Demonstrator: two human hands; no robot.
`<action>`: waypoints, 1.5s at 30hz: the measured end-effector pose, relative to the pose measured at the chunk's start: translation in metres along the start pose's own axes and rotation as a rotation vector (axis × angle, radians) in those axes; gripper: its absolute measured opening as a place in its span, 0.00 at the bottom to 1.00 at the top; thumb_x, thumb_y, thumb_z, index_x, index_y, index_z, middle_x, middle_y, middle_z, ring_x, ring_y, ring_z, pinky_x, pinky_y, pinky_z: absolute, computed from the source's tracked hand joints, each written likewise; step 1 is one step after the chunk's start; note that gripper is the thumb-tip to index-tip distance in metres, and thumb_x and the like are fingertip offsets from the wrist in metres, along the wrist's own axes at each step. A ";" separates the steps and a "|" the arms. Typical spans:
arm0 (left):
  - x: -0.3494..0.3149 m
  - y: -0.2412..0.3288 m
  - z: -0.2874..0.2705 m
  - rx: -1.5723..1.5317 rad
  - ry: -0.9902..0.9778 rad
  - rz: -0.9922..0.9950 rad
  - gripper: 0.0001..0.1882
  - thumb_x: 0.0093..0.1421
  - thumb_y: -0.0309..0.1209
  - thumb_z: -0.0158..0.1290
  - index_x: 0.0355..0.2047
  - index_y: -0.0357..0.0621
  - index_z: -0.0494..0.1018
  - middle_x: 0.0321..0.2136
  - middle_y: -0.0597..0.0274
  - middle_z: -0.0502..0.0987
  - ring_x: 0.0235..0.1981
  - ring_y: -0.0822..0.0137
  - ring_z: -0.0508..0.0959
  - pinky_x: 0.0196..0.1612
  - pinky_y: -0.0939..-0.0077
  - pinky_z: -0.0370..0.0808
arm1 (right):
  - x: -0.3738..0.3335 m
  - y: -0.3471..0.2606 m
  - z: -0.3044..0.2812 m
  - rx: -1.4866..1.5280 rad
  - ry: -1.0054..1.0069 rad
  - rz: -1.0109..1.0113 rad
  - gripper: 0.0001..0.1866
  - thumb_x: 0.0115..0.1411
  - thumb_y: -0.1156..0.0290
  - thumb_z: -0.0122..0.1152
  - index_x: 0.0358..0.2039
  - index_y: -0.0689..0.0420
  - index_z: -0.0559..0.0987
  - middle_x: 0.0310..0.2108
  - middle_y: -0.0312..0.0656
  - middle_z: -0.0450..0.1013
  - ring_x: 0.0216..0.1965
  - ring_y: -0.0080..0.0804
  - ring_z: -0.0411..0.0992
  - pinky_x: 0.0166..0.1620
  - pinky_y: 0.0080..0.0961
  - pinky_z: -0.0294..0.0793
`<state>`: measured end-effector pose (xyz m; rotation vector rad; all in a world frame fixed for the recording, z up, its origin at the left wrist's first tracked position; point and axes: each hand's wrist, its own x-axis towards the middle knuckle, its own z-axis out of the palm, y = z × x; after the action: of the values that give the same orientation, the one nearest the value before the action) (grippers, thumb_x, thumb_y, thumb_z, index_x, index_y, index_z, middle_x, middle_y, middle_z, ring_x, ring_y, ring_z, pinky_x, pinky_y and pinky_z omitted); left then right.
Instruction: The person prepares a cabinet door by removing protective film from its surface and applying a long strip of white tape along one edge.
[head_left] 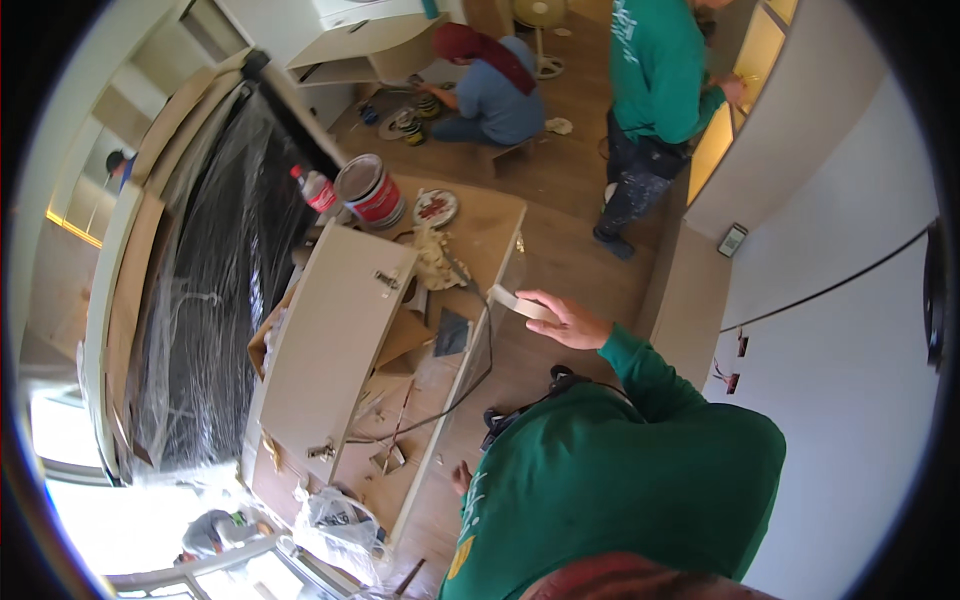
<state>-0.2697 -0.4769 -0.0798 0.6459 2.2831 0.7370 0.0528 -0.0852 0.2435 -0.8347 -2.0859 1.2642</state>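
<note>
My right hand (568,322) is raised beside the near edge of the worktable, closed on a cream roll of masking tape (520,303). One end of the tape points toward the table. Lower down, my left hand (461,478) hangs close to my body. Only part of it shows; its fingers look loosely apart with nothing in them. On the worktable (500,215) lies a cream cabinet door panel (330,340) with metal hinges (385,280). A dark cable (478,372) curves over the table edge between the panel and my right hand.
A paint can (370,190), its smeared lid (436,207) and a red-labelled bottle (315,188) stand at the table's far end. Plastic-wrapped furniture (220,290) rises to the left. One co-worker (495,90) sits low; another (655,90) stands by a lit niche. A white wall (820,400) runs along the right.
</note>
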 end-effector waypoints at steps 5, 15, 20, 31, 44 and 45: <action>-0.010 0.004 0.048 0.248 -0.320 -0.047 0.24 0.66 0.50 0.56 0.42 0.37 0.79 0.34 0.49 0.82 0.36 0.57 0.80 0.42 0.62 0.75 | -0.028 0.010 -0.065 0.058 0.038 0.061 0.26 0.71 0.64 0.56 0.68 0.49 0.66 0.62 0.46 0.70 0.57 0.38 0.72 0.61 0.35 0.70; 0.000 0.086 0.083 0.228 -0.392 0.020 0.22 0.66 0.48 0.55 0.41 0.38 0.79 0.35 0.47 0.82 0.36 0.55 0.80 0.42 0.60 0.75 | -0.100 0.336 -0.040 -0.434 -0.278 0.481 0.14 0.62 0.64 0.59 0.43 0.57 0.85 0.36 0.43 0.80 0.37 0.37 0.78 0.41 0.41 0.77; -0.035 0.080 0.083 0.194 -0.332 -0.049 0.21 0.66 0.47 0.55 0.41 0.39 0.79 0.36 0.46 0.82 0.36 0.54 0.80 0.42 0.59 0.75 | -0.174 0.426 0.050 -0.194 -0.594 0.772 0.19 0.53 0.56 0.63 0.42 0.51 0.87 0.41 0.46 0.81 0.42 0.47 0.78 0.49 0.43 0.76; -0.082 0.057 0.103 0.178 -0.313 -0.050 0.19 0.66 0.46 0.54 0.41 0.41 0.79 0.37 0.44 0.82 0.37 0.52 0.80 0.43 0.57 0.75 | -0.167 0.425 0.003 -0.636 -0.220 0.553 0.13 0.53 0.58 0.61 0.34 0.51 0.86 0.38 0.47 0.81 0.44 0.51 0.77 0.50 0.44 0.77; -0.170 0.032 0.131 -0.046 -0.208 -0.101 0.13 0.66 0.39 0.52 0.42 0.43 0.78 0.37 0.51 0.82 0.35 0.57 0.81 0.40 0.59 0.76 | 0.106 0.198 -0.022 -0.291 0.008 0.036 0.22 0.61 0.70 0.64 0.56 0.57 0.78 0.53 0.54 0.70 0.45 0.45 0.76 0.47 0.37 0.79; -0.173 0.043 0.130 -0.169 -0.154 -0.159 0.13 0.66 0.38 0.53 0.42 0.42 0.78 0.36 0.51 0.82 0.35 0.59 0.80 0.39 0.62 0.76 | 0.114 0.191 -0.021 -0.269 -0.017 -0.033 0.23 0.61 0.70 0.64 0.58 0.56 0.77 0.53 0.54 0.70 0.46 0.46 0.76 0.48 0.37 0.79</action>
<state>-0.0518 -0.5087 -0.0611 0.4224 2.0776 0.7663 0.0359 0.0802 0.0951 -0.9019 -2.3067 0.9886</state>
